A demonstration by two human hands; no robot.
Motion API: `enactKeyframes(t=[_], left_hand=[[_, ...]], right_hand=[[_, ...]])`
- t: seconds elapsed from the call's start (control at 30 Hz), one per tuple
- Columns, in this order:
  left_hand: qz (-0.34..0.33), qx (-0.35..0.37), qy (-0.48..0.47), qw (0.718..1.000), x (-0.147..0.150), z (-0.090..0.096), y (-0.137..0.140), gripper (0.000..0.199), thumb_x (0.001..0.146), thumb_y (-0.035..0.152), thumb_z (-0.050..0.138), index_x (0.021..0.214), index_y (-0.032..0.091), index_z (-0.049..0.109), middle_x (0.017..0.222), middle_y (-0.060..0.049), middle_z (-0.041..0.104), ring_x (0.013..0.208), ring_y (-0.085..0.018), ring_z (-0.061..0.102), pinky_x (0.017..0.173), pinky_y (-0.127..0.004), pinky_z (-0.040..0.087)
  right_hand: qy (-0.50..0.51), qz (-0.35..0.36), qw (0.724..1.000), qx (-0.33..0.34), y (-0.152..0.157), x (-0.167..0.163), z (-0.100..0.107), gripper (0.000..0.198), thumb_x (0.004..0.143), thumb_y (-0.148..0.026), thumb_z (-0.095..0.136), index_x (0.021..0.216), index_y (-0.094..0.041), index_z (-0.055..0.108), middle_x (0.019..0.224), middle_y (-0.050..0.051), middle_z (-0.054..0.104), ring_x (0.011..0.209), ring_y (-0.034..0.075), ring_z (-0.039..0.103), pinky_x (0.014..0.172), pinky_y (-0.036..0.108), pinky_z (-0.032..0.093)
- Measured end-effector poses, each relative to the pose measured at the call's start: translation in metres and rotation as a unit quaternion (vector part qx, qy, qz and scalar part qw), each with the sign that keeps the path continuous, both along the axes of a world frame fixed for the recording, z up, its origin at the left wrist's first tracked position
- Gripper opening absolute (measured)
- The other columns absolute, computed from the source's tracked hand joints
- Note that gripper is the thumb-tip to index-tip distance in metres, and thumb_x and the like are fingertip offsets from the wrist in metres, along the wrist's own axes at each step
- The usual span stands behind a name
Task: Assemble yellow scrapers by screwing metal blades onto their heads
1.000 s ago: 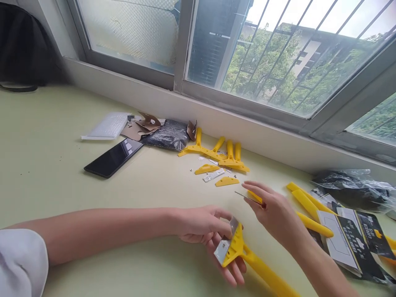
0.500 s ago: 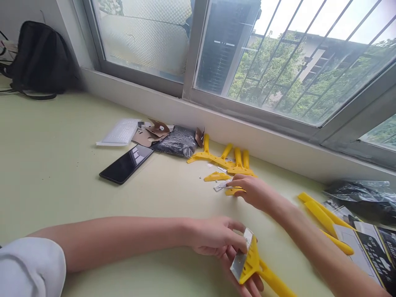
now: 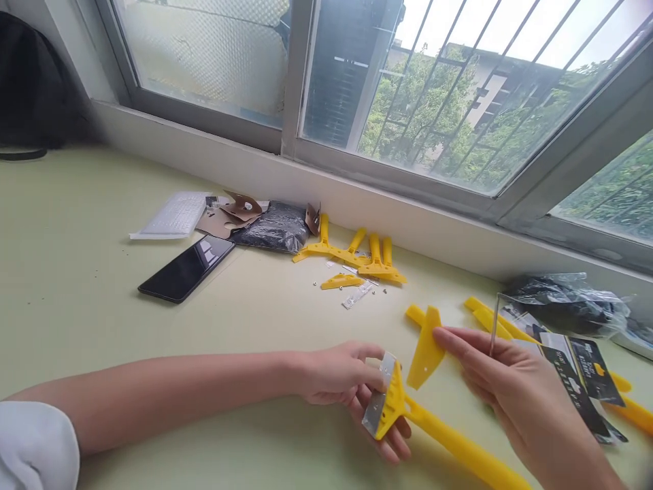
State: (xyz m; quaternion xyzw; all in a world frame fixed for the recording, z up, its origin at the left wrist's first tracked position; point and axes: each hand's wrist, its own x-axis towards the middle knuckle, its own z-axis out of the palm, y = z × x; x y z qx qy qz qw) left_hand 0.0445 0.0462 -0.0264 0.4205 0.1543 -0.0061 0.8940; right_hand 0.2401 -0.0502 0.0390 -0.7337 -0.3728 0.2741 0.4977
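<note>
My left hand [image 3: 352, 381] grips a long-handled yellow scraper [image 3: 392, 401] by its head, thumb on the metal blade [image 3: 374, 412] and fingers beneath. The scraper's handle slants toward the lower right. Just above that head, my right hand [image 3: 515, 381] pinches a flat yellow cover plate [image 3: 426, 354] with small holes. A thin L-shaped hex key [image 3: 494, 323] sticks up from the same hand, tucked between the fingers. On the table lie another yellow cover plate [image 3: 341, 281], a small clear packet [image 3: 358, 295] and several tiny nuts or screws.
Yellow scraper parts [image 3: 375, 262] line the windowsill side. A black plastic package [image 3: 275, 226], torn cardboard [image 3: 239, 207], bubble wrap [image 3: 171, 215] and a phone [image 3: 186, 269] lie farther left. At right are yellow handles [image 3: 484, 316], printed cards [image 3: 581, 374] and a dark plastic bag [image 3: 566, 299].
My right hand has picked up the cover plate from among the small parts and brought it back beside the scraper head. The left hand keeps its hold; the view has shifted slightly right.
</note>
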Motion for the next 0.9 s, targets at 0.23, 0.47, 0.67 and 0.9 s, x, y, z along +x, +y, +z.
enactKeyframes(t=[0.23,0.47,0.67,0.9], left_hand=[[0.009,0.012,0.004,1.0,-0.002,0.005,-0.003,0.051,0.077,0.027,0.075,0.123,0.018,0.054,0.089,-0.013,0.074,0.073,-0.025,0.075,0.062,-0.034,0.06],[-0.01,0.006,-0.018,1.0,-0.002,-0.002,-0.001,0.055,0.08,0.029,0.073,0.129,0.019,0.049,0.091,-0.012,0.074,0.072,-0.025,0.075,0.067,-0.039,0.06],[0.025,0.025,0.005,0.999,-0.001,-0.005,-0.003,0.053,0.079,0.03,0.078,0.125,0.016,0.054,0.083,-0.006,0.07,0.071,-0.02,0.071,0.067,-0.033,0.059],[0.035,0.011,0.002,0.999,-0.002,-0.004,-0.004,0.053,0.079,0.03,0.08,0.125,0.016,0.055,0.099,-0.009,0.07,0.076,-0.017,0.07,0.071,-0.031,0.058]], right_hand=[[0.131,0.0,0.986,-0.102,-0.025,-0.011,-0.037,0.048,0.057,-0.053,0.09,0.087,-0.016,0.08,0.042,-0.007,0.036,0.042,0.008,0.027,0.04,0.025,0.022],[-0.007,-0.011,0.996,-0.091,-0.021,-0.034,-0.029,0.049,0.07,-0.066,0.078,0.087,-0.019,0.078,0.084,0.007,0.077,0.074,0.024,0.067,0.053,0.027,0.047],[-0.223,-0.058,0.968,-0.103,-0.034,-0.06,-0.047,0.037,0.086,-0.062,0.063,0.081,-0.026,0.069,0.074,0.005,0.071,0.062,0.022,0.062,0.052,0.03,0.039],[-0.502,-0.038,0.863,-0.038,-0.032,-0.073,-0.064,0.021,0.09,-0.033,0.053,0.071,-0.025,0.049,0.065,0.002,0.06,0.064,0.023,0.055,0.066,0.035,0.033]])
